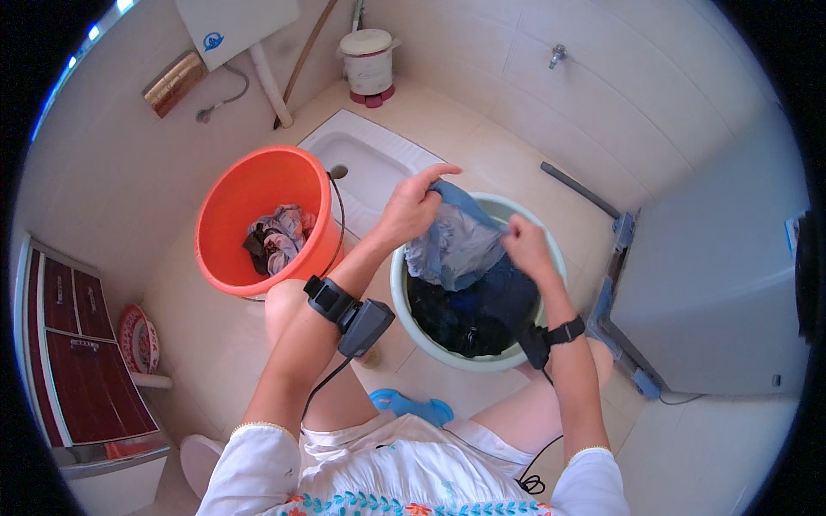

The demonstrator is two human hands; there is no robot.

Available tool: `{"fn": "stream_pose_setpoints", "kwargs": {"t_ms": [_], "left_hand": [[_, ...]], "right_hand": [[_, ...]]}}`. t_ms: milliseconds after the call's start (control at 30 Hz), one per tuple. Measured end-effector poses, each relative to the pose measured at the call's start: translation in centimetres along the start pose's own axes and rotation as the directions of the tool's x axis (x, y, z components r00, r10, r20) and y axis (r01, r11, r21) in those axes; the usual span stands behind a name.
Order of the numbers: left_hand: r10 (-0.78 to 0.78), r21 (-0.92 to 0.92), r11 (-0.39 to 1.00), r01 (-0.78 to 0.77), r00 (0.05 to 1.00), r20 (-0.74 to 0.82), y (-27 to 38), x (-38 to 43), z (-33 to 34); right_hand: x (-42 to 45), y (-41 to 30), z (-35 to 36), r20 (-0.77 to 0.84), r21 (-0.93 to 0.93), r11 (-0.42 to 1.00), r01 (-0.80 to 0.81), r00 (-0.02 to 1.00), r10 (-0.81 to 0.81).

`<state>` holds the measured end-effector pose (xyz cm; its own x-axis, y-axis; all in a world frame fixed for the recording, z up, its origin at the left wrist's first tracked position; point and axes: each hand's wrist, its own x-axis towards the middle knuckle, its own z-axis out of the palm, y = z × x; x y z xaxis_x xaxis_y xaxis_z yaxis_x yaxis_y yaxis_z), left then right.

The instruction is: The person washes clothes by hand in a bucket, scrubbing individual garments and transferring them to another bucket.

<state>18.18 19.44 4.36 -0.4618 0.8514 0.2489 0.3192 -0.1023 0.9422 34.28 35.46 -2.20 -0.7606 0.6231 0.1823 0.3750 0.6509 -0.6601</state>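
Note:
A wet, light grey-blue cloth garment (455,242) with a blue edge hangs between my hands over a pale green basin (400,309). My left hand (413,203) grips its upper left edge, with the index finger stretched out. The right hand (529,245), slightly blurred, is closed on the garment's right corner above the basin's right side. Dark clothes (471,322) lie in the basin below. To the left, an orange bucket (216,226) holds crumpled grey and dark clothes (281,238).
Behind the basin is a squat toilet (368,161), with a white pedal bin (368,64) beyond. A grey panel (710,277) with a metal frame stands at the right. A dark red cabinet (90,380) is at the left, and a blue slipper (413,406) lies between the legs.

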Motion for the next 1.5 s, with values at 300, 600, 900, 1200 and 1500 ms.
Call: {"fn": "stream_pose_setpoints", "kwargs": {"t_ms": [300, 600, 900, 1200, 1500], "left_hand": [[-0.209, 0.817, 0.571, -0.078, 0.949, 0.236, -10.3, -1.3, 1.6], [-0.463, 0.665, 0.645, 0.377, 0.885, -0.053, -15.6, -2.3, -0.7], [-0.494, 0.807, 0.479, 0.346, 0.866, -0.078, -16.1, -4.4, 1.4], [-0.547, 0.776, 0.449, 0.442, 0.823, -0.153, -15.0, -7.3, 2.4], [-0.563, 0.53, 0.56, 0.637, 0.761, -0.321, -11.4, -16.6, 6.7]], "right_hand": [[-3.6, 4.7, -3.4, 0.078, 0.043, 0.983, -0.181, 0.981, 0.177], [-13.3, 6.8, -3.1, -0.111, -0.147, 0.733, -0.664, 0.747, 0.655], [-18.2, 7.2, 3.2, -0.27, 0.04, 0.656, -0.753, 0.624, 0.733], [-16.9, 11.5, 3.5, -0.254, 0.059, 0.708, -0.704, 0.675, 0.692], [-14.8, 14.6, -1.8, 0.044, -0.159, 0.815, -0.558, 0.82, 0.57]]}}
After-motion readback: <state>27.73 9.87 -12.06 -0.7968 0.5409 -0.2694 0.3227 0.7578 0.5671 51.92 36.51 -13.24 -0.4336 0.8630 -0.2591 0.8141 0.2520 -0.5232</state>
